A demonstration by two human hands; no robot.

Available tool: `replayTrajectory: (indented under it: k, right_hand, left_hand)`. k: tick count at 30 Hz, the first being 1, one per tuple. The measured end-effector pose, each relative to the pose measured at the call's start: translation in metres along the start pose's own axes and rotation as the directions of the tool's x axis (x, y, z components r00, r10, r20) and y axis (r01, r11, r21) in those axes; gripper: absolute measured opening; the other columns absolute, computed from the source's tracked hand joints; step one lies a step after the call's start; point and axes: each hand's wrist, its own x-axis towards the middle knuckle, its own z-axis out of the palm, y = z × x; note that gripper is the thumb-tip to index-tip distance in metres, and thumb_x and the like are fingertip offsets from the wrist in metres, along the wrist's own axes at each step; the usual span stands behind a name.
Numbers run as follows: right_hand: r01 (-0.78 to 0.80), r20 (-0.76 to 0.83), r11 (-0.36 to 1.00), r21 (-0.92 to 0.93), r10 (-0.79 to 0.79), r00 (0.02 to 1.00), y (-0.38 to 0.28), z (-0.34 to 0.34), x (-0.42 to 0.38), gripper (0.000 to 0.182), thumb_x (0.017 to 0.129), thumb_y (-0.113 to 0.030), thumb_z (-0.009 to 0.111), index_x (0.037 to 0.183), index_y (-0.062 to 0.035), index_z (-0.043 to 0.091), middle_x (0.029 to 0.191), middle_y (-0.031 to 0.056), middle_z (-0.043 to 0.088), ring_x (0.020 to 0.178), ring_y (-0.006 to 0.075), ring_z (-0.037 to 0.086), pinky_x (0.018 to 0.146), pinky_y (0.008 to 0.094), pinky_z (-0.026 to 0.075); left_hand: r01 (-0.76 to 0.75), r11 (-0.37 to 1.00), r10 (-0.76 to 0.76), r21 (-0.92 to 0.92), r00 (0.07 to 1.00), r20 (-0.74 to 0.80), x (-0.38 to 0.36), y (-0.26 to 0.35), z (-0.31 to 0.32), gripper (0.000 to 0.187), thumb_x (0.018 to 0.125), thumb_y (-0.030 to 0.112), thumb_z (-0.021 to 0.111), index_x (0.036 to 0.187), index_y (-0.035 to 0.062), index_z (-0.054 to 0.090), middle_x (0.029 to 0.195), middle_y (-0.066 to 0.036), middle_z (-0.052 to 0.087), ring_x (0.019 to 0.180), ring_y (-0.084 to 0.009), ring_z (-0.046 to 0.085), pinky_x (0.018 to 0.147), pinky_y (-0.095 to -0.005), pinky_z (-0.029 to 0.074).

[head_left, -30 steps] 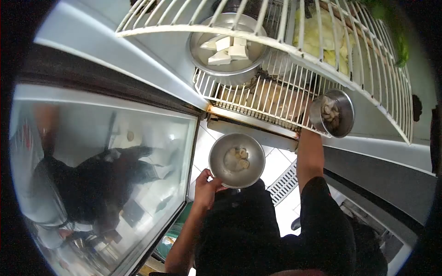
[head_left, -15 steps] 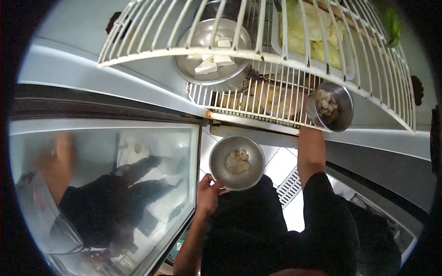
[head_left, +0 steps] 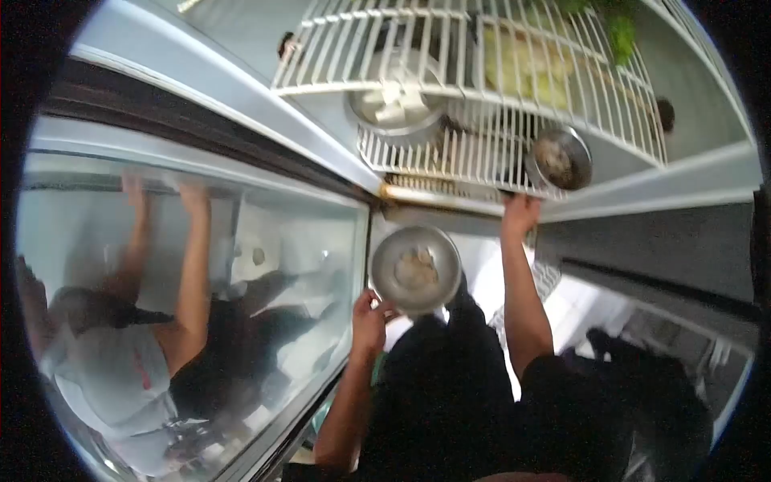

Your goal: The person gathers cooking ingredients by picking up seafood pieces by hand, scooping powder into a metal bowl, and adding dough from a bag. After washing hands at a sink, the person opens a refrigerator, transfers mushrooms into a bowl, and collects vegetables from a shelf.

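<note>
My left hand is closed on the near left rim of a metal bowl with pale pieces of food at its bottom. Held below the fridge shelves, the bowl stands in front of my legs. My right hand is at the front edge of the lower wire shelf, just below and left of a smaller metal bowl. That smaller bowl also has pale food pieces in it. Blur and the shelf edge hide what the right fingers do.
A metal pot with white blocks sits behind the upper wire rack. Farther right on this rack are yellow-green vegetables and green leaves. The open glass door on the left reflects a person.
My right hand has come back from within the lower shelf to its front edge. The view has shifted and turned. The left hand still holds its bowl.
</note>
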Motion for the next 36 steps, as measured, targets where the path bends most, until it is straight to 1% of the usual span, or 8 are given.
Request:
replayTrajectory:
  k: [3,5,15,19,23,28,31,36]
  right_hand:
    - [0.039,-0.054,0.978,-0.203,-0.051,0.997,0.010,-0.020,-0.013,0.008,0.080,-0.002,0.048,0.073,0.0020,0.047,0.064,0.0093,0.051,0.049,0.0151,0.052,0.045,0.0287,0.045]
    - [0.088,0.095,0.995,-0.052,-0.083,0.992,-0.004,-0.036,-0.033,0.010,0.082,-0.003,0.048,0.074,0.0013,0.044,0.062,0.0090,0.052,0.050,0.0140,0.052,0.046,0.0301,0.044]
    - [-0.003,0.369,0.937,-0.350,0.141,0.919,-0.044,-0.101,-0.109,0.011,0.083,-0.003,0.049,0.074,0.0022,0.045,0.060,0.0101,0.053,0.046,0.0160,0.055,0.041,0.0277,0.047]
    - [-0.028,0.442,0.940,-0.339,0.185,0.878,-0.089,-0.093,-0.115,0.013,0.082,-0.002,0.047,0.071,0.0043,0.046,0.063,0.0121,0.055,0.046,0.0162,0.056,0.039,0.0284,0.047]
    - [0.010,0.518,0.978,-0.209,0.102,0.849,-0.124,-0.058,-0.101,0.018,0.082,-0.002,0.047,0.065,-0.0007,0.041,0.062,0.0058,0.047,0.055,0.0134,0.054,0.050,0.0315,0.054]
    - [0.091,0.478,0.989,-0.116,-0.025,0.878,-0.141,-0.004,-0.083,0.012,0.078,-0.001,0.047,0.067,0.0036,0.045,0.059,0.0105,0.053,0.051,0.0191,0.057,0.043,0.0303,0.049]
    - [0.158,0.454,0.985,-0.068,-0.111,0.884,-0.114,0.018,-0.063,0.013,0.078,0.000,0.049,0.067,0.0035,0.045,0.057,0.0119,0.054,0.048,0.0205,0.058,0.041,0.0311,0.046]
    - [0.011,0.450,0.998,-0.065,0.019,0.893,-0.092,0.033,-0.053,0.010,0.079,-0.001,0.052,0.072,0.0052,0.049,0.059,0.0133,0.056,0.051,0.0226,0.060,0.045,0.0308,0.047]
  left_hand:
    - [-0.032,0.998,0.034,-0.062,0.999,0.033,-0.015,0.009,-0.008,0.010,0.077,0.004,0.054,0.084,0.0047,0.047,0.084,-0.009,0.057,0.076,-0.0200,0.059,0.070,-0.0347,0.050]
    - [-0.029,0.996,0.031,-0.082,0.999,0.015,-0.026,0.016,-0.011,0.016,0.075,-0.004,0.052,0.077,0.0063,0.039,0.082,-0.010,0.056,0.074,-0.0216,0.060,0.065,-0.0352,0.053]
    - [-0.110,0.990,0.110,-0.086,0.994,0.001,-0.055,0.028,-0.026,0.012,0.076,-0.003,0.052,0.082,0.0039,0.044,0.083,-0.008,0.055,0.075,-0.0202,0.059,0.069,-0.0359,0.053]
    - [-0.139,0.980,0.138,-0.140,0.990,-0.014,-0.061,0.026,-0.026,0.010,0.076,-0.002,0.052,0.081,0.0034,0.045,0.083,-0.010,0.056,0.075,-0.0214,0.060,0.067,-0.0352,0.053]
    - [-0.132,0.986,0.124,-0.103,0.989,-0.080,-0.071,0.035,-0.016,0.010,0.076,-0.002,0.052,0.081,0.0036,0.045,0.082,-0.010,0.057,0.072,-0.0215,0.061,0.068,-0.0350,0.053]
    - [-0.185,0.970,0.181,-0.160,0.983,-0.044,-0.075,0.026,-0.018,0.011,0.076,-0.002,0.053,0.077,0.0045,0.044,0.080,-0.010,0.057,0.072,-0.0207,0.061,0.068,-0.0347,0.054]
    - [-0.219,0.959,0.222,-0.181,0.975,-0.001,-0.070,0.026,-0.014,0.012,0.075,-0.002,0.053,0.075,0.0050,0.043,0.079,-0.010,0.056,0.072,-0.0207,0.060,0.066,-0.0351,0.055]
    - [-0.244,0.942,0.260,-0.233,0.965,0.040,-0.060,0.018,-0.017,0.012,0.075,-0.003,0.053,0.075,0.0047,0.043,0.079,-0.009,0.055,0.072,-0.0207,0.060,0.066,-0.0349,0.055]
